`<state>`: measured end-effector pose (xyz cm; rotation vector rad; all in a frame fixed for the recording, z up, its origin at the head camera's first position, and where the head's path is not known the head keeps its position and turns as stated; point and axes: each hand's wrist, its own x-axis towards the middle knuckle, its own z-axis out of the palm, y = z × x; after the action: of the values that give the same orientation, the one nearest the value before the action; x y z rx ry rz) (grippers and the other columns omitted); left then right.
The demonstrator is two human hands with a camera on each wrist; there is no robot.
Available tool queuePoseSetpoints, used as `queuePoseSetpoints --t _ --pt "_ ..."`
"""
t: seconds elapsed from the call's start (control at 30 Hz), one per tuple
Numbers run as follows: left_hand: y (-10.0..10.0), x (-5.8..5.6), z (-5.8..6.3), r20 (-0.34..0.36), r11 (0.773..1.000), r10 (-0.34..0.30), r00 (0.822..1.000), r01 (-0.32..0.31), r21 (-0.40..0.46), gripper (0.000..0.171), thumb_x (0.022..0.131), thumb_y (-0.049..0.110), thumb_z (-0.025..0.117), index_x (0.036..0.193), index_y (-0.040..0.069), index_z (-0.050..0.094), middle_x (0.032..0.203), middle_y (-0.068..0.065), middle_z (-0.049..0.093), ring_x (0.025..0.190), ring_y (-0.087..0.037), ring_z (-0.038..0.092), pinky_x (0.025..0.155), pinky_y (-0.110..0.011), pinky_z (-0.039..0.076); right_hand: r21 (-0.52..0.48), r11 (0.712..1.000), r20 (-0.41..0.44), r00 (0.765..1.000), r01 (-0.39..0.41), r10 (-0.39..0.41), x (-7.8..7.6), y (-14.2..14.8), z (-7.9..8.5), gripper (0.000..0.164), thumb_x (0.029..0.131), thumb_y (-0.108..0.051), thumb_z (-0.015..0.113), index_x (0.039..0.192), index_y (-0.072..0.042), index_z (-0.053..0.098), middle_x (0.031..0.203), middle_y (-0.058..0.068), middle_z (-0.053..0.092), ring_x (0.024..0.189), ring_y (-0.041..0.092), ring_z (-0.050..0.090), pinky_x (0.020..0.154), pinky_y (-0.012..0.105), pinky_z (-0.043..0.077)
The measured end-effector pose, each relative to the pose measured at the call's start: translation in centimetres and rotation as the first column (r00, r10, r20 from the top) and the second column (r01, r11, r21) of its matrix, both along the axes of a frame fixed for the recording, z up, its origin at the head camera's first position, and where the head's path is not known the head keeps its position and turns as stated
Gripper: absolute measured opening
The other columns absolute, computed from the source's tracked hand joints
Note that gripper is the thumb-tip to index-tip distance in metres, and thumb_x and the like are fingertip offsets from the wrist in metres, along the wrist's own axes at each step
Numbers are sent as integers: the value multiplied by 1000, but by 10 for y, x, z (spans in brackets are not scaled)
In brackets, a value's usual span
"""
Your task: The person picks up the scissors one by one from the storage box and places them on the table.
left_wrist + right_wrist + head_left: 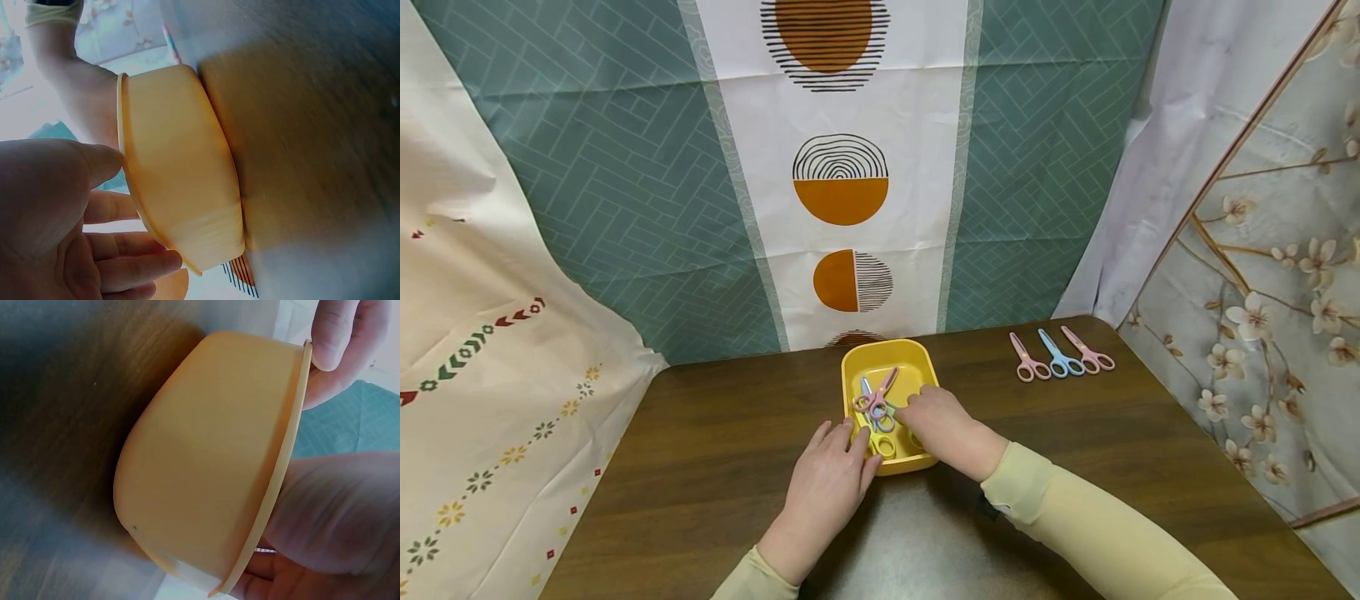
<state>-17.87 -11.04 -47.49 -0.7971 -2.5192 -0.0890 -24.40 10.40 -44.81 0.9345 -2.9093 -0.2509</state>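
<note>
A yellow plastic bin [895, 348] stands on the table with several small scissors inside. Pink scissors [877, 400] lie across blue scissors [886, 423] there, with a yellow handle [886, 448] near the front. My left hand [829, 475] rests at the bin's front left corner; its thumb [103, 164] touches the rim and its fingers spread loosely along it. Over the right rim my right hand [946, 423] reaches down into the bin. A bit of green shows beside its fingertips; the hand and bin wall hide whether they pinch anything.
To the right on the brown wooden table [715, 442] lie pink scissors [1028, 358], blue scissors [1061, 356] and more pink scissors [1087, 351] in a row. A patterned curtain [842, 200] hangs behind the table's far edge.
</note>
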Motion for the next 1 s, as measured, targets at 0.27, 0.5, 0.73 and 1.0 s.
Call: queuePoseSetpoints --t 0.27,0.5,0.73,1.0 --pt "-1 0 -2 -19 1000 -15 1000 15 8 43 102 37 81 126 1 77 124 -23 75 119 -35 75 114 -54 53 23 1000 137 991 -15 12 -3 -3 3 20 99 -11 83 117 -21 81 95 4 71 82 21 61 83 39 60" --pt "-1 -1 -1 -16 1000 -17 1000 17 8 43 102 36 81 126 1 76 125 -23 75 118 -34 76 114 -54 53 15 1000 228 974 -4 1 -3 -3 10 20 100 -9 82 119 -16 78 99 6 69 82 21 59 84 40 60" --pt "-1 -1 -1 -23 1000 -16 1000 16 5 41 102 37 80 124 2 75 125 -23 75 117 -34 76 113 -53 53 16 1000 212 977 3 -7 -4 -7 7 25 97 -11 85 120 -15 77 95 5 68 82 21 58 82 39 59" --pt "0 0 -1 -22 1000 -13 1000 13 8 41 102 36 80 124 2 76 125 -23 75 116 -34 76 114 -53 53 13 1000 210 978 -10 7 -8 -6 2 22 96 -15 87 115 -19 76 92 3 69 82 21 58 79 40 57"
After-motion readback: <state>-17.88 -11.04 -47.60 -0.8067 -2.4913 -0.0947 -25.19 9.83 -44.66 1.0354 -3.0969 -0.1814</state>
